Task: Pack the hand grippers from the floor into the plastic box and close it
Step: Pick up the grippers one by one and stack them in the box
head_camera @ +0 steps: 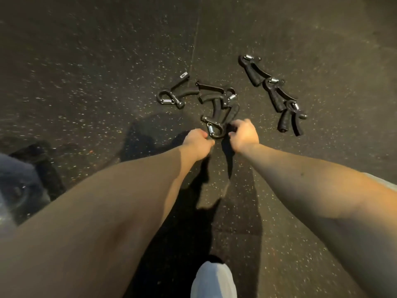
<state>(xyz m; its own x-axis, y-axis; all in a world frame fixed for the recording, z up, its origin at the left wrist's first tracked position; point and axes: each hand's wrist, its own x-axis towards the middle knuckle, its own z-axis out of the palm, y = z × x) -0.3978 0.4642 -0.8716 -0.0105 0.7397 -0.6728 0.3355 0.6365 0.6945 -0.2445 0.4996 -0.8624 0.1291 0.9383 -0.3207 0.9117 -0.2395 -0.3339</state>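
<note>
- Both fists curled: my left hand (198,140) and right hand (245,134) grip one black spring-loaded hand gripper (219,119) at twelve o'clock.
- Three more black grippers (274,95) lie at one o'clock.

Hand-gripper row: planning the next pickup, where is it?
Head view, right of centre: the hand-gripper row lies diagonally on the floor, right of the pile and beyond the right hand.

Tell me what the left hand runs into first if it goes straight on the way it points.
The nearest hand gripper. The left hand points straight at its spring end, just ahead of the knuckles; whether they already touch is unclear from this view.
</note>
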